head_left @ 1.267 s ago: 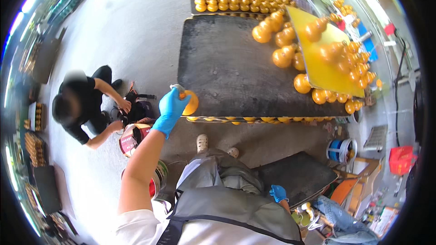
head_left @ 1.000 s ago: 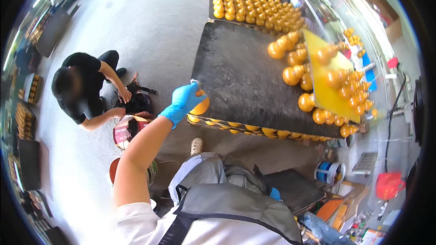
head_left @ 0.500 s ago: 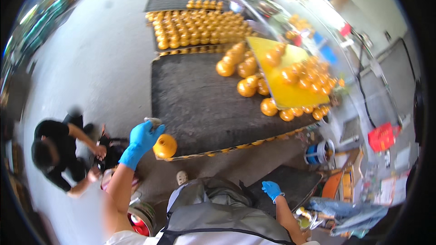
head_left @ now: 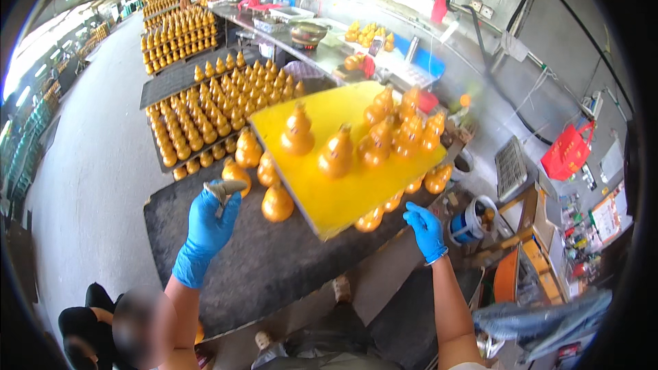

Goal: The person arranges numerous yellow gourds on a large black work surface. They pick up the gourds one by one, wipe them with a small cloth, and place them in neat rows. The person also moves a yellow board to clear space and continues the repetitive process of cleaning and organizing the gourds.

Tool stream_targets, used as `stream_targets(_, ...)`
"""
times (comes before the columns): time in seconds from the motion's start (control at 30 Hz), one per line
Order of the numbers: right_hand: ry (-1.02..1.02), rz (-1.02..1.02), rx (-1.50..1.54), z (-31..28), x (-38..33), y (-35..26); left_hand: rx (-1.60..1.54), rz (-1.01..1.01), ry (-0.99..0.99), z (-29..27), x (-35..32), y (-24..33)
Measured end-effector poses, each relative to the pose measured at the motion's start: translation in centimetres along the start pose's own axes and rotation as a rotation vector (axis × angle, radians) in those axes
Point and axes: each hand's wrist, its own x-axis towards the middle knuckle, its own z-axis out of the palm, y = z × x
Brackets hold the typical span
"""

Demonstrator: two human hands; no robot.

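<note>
My left hand (head_left: 208, 231), in a blue glove, is closed around a small grey-brown piece that looks like a folded cloth (head_left: 226, 188). It is raised over the dark mat, beside several glossy orange bottle gourds (head_left: 277, 203). A yellow board (head_left: 312, 202) rests at a slant on top of more gourds, and several gourds (head_left: 336, 154) stand upright on it. My right hand (head_left: 426, 231), also gloved in blue, hovers just off the board's near right side. Its fingers are loosely stretched, with nothing seen in them.
The dark-topped platform (head_left: 226, 281) lies before me. Rows of gourds (head_left: 199, 113) stand behind it on stacked boards. A workbench (head_left: 329, 55) runs along the wall. To the right are a white bucket (head_left: 473, 219) and a red bag (head_left: 567, 151). A person (head_left: 96, 325) sits at lower left.
My view has swung up and to the right. My right hand has come up from beside my body to the yellow board's near side. The left hand still holds the grey-brown piece.
</note>
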Motion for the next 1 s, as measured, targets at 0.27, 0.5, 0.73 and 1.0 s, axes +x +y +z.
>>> stream_targets(0.27, 0.135, -0.573, 0.074, 3.2, 24.8, -4.7, 0.007, 0.084, 0.206, 15.6, 24.1, -6.3)
stream_targets(0.5, -0.184, -0.455, 0.22, 6.7, 29.2, -2.0, -0.352, -0.176, 0.294, 20.4, 26.8, -7.9)
stream_targets(0.73, -0.061, 0.19, 0.788, 6.1, 31.4, -4.1, -0.291, -0.336, 0.486, 20.0, 26.3, -5.2)
stream_targets(1.0, 0.11, 0.557, 0.944, 6.8, 37.9, -1.9, 0.133, -0.107, -0.008, 19.7, 20.9, 1.7)
